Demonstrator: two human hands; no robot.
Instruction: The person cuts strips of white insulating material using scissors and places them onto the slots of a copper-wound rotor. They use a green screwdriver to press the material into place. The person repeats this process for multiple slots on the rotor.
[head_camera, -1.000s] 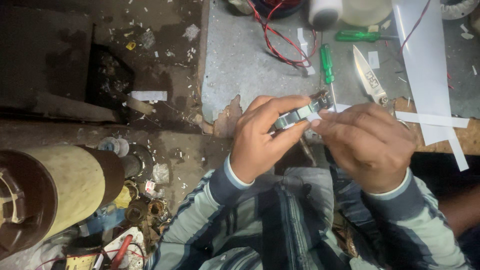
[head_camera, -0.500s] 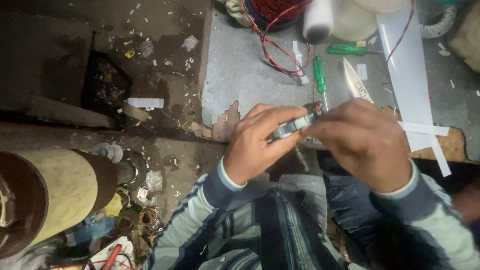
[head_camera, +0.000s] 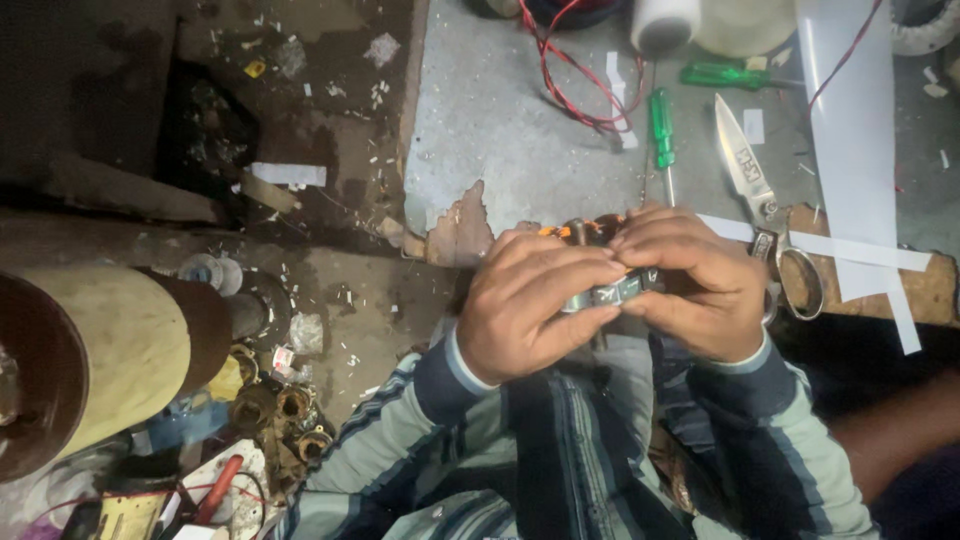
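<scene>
Shiny metal scissors (head_camera: 765, 200), glossy green plastic screwdriver handle (head_camera: 661, 115), rough chipped grey worktop (head_camera: 520, 140).

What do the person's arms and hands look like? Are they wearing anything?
Both hands are bare, no gloves: the left hand and the right hand. The sleeves are long, striped pale grey-green and dark blue, with dark cuffs edged in a light band.

scissors (head_camera: 765, 205) lie right of screwdriver (head_camera: 662, 128), behind both hands (head_camera: 610, 290).

Long-sleeved striped shirt, pale grey-green with dark navy bands (navy cuffs, pale edging); hands bare.
</scene>
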